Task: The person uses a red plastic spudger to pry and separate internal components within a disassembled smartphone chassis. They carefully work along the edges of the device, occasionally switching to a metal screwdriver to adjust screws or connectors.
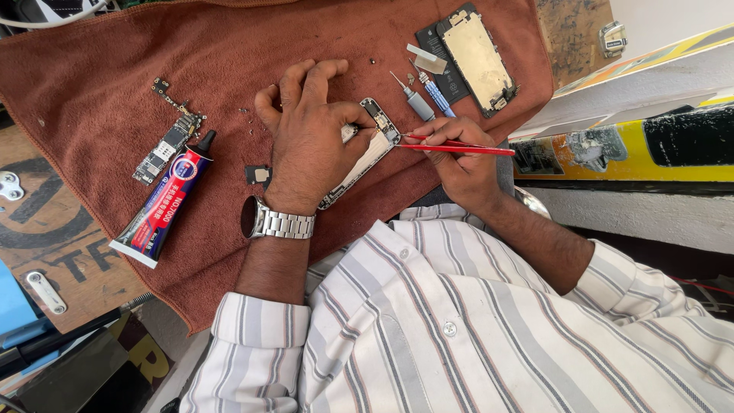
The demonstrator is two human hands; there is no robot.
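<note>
- a person in a striped shirt (459, 306) works over a rust-brown towel (222, 53) spread on a bench, seen from a head-worn camera looking down.
- the left hand (306, 141) lies arched over an opened phone frame (367, 153), fingers curled down onto it and the thumb pressed at its upper end — the frame rests slantwise on the towel, mostly covered by the hand.
- a metal-link wristwatch (275, 222) sits on the left wrist.
- the right hand (459, 157) is closed in a pinch on red tweezers (459, 145), which lie nearly level; their tips touch the frame's right edge, just beside the left thumb.
- above the right hand, close together on the towel: a grey-handled screwdriver (417, 101) and a blue-handled screwdriver (437, 96).
- further up lies a detached phone screen panel (478, 57), face down with its metal back plate showing, partly over a black flat battery (437, 53).
- to the left, well apart from both hands, a tube of adhesive (164, 203) in red, blue and black lies diagonally — its black nozzle points toward a bare circuit board (164, 149).
- a small dark square part (260, 174) rests on the towel just beside the left wrist.
- a tiny screw (373, 60) sits near the top of the towel.
</note>
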